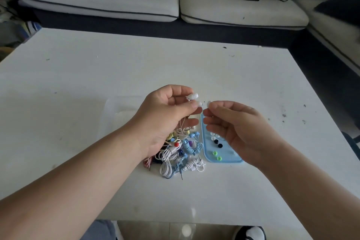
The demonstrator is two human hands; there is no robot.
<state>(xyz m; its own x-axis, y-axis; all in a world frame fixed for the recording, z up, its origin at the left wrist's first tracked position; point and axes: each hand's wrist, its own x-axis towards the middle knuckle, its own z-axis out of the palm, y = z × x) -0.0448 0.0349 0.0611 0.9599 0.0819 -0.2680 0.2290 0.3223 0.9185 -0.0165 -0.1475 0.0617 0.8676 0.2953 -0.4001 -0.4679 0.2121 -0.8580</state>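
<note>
**Desk:** What is happening above the white tabletop (97,84)?

**Photographer:** The left hand (167,115) holds a pair of white plastic in-ear earbuds (193,96), thumb and curled fingers clamped on them. The nozzles point to three o'clock, apparently to offer a bare end to the other hand. At three o'clock of it, the right hand (237,128) has thumb and forefinger pinched on a small translucent white silicone ear tip (208,102). The tip is just beside the lower bud and looks ready to be pressed on. I cannot tell whether they touch.

**Desk:** And the spares?

**Photographer:** Under the right hand lies a pale blue flat rubber tray (212,159). It carries loose black, white and green ear tips (214,153), likely to stop them rolling away and keep them within reach. At nine o'clock of the tray, at six o'clock of the left hand, sits a heap of coiled white, blue and coloured earphones (181,154). A cord hangs from the left hand towards it.
</note>
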